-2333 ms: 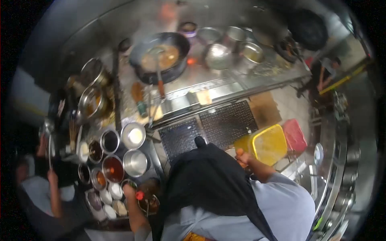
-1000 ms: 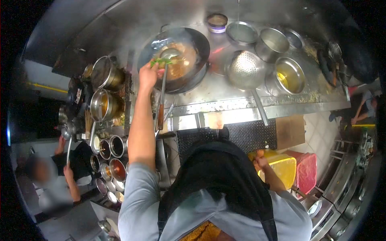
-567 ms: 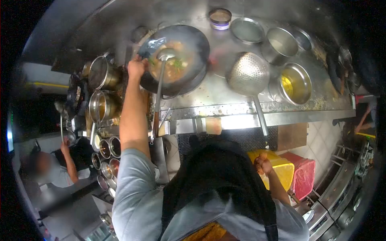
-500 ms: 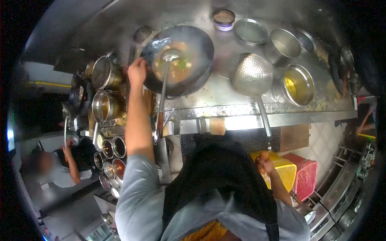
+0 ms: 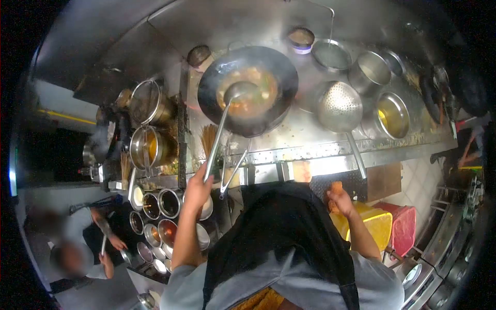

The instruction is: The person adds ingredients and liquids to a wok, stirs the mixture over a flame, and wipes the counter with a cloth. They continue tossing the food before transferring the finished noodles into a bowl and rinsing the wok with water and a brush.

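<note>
A dark wok stands on the steel stove, holding steaming reddish-brown liquid with pale pieces and some green. Inside it rests the bowl of a long-handled ladle, partly dipped in the liquid. My left hand is closed round the lower end of the ladle's handle. Down by the apron on the right, my right hand grips an orange-brown bundle, which looks like folded cloth. A V-shaped metal piece projects toward me below the wok.
On the counter's right are a perforated skimmer, a pot of yellow liquid and other metal vessels. Several seasoning containers stand at left. Yellow and red bins flank my right arm. Another person works at lower left.
My left hand has left the wok's near-left rim and now holds the ladle handle. The ladle's bowl has shifted within the wok. My right hand has risen slightly, showing the bundle. The view has shifted.
</note>
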Action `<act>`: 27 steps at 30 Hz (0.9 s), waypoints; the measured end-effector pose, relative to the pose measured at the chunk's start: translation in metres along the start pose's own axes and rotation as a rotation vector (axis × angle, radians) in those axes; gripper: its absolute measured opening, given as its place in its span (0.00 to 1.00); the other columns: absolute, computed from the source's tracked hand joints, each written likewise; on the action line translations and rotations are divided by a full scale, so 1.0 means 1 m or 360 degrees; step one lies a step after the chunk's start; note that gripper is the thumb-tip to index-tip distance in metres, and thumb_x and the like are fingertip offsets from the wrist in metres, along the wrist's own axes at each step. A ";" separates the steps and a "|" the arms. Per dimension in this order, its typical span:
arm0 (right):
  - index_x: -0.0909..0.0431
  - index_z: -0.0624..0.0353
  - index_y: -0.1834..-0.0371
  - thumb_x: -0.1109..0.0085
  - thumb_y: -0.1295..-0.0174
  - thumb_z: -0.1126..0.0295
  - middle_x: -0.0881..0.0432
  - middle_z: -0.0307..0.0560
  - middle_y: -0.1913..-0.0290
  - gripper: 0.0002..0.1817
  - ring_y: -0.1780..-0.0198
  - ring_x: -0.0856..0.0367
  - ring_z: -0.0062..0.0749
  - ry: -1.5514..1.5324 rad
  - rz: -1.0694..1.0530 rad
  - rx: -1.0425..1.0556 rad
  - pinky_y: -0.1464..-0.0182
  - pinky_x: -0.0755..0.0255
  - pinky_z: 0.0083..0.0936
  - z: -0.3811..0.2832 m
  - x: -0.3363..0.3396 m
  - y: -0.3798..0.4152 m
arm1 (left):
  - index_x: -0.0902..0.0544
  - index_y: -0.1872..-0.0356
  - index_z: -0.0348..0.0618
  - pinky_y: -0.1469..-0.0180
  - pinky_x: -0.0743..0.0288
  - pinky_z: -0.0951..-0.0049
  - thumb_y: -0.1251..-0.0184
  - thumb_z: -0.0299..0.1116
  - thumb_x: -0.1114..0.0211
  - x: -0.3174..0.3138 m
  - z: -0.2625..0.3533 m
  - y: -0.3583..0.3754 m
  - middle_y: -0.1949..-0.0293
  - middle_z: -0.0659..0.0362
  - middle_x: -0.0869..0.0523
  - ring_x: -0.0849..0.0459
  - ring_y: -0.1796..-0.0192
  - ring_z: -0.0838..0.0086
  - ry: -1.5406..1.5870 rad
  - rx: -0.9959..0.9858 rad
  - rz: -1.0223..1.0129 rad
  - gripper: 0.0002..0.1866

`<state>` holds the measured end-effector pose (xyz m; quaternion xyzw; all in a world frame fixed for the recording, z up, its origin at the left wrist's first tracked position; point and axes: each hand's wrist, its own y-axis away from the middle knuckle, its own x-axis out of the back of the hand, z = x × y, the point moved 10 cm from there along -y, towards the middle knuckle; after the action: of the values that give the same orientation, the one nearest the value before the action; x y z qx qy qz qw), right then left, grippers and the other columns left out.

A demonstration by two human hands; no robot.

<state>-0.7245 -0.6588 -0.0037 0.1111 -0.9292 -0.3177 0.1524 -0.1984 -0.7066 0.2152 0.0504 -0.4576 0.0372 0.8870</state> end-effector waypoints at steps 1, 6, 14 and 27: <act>0.21 0.58 0.51 0.36 0.37 0.55 0.18 0.40 0.58 0.20 0.58 0.21 0.29 0.0005 0.0003 -0.0013 0.51 0.27 0.29 0.004 -0.006 0.003 | 0.30 0.32 0.41 0.40 0.27 0.62 0.35 0.30 0.38 0.007 -0.011 0.011 0.46 0.37 0.20 0.21 0.41 0.47 0.0113 0.0166 -0.0212 0.28; 0.24 0.59 0.45 0.38 0.37 0.50 0.18 0.44 0.50 0.27 0.50 0.21 0.31 0.0053 0.0142 0.0006 0.44 0.28 0.31 0.026 -0.020 -0.018 | 0.31 0.32 0.41 0.39 0.29 0.63 0.35 0.31 0.38 -0.005 -0.037 0.003 0.45 0.37 0.20 0.22 0.40 0.47 0.0094 0.0089 -0.0410 0.28; 0.25 0.62 0.45 0.37 0.37 0.53 0.18 0.44 0.51 0.25 0.50 0.21 0.31 -0.0298 0.0134 0.0028 0.44 0.29 0.30 -0.002 -0.024 0.013 | 0.35 0.31 0.37 0.43 0.27 0.55 0.31 0.33 0.43 -0.035 -0.024 -0.075 0.49 0.34 0.19 0.21 0.45 0.40 0.0035 0.0235 0.0116 0.28; 0.24 0.60 0.47 0.38 0.35 0.65 0.19 0.38 0.55 0.16 0.54 0.21 0.26 -0.0416 0.0260 0.0081 0.50 0.27 0.27 0.033 0.009 0.016 | 0.36 0.31 0.31 0.77 0.25 0.69 0.31 0.33 0.43 -0.068 0.000 -0.094 0.69 0.54 0.17 0.22 0.79 0.73 0.0512 0.0370 0.0029 0.29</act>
<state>-0.7467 -0.6302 -0.0165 -0.0033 -0.9549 -0.2924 0.0524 -0.2271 -0.8013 0.1549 0.1417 -0.3029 0.1054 0.9365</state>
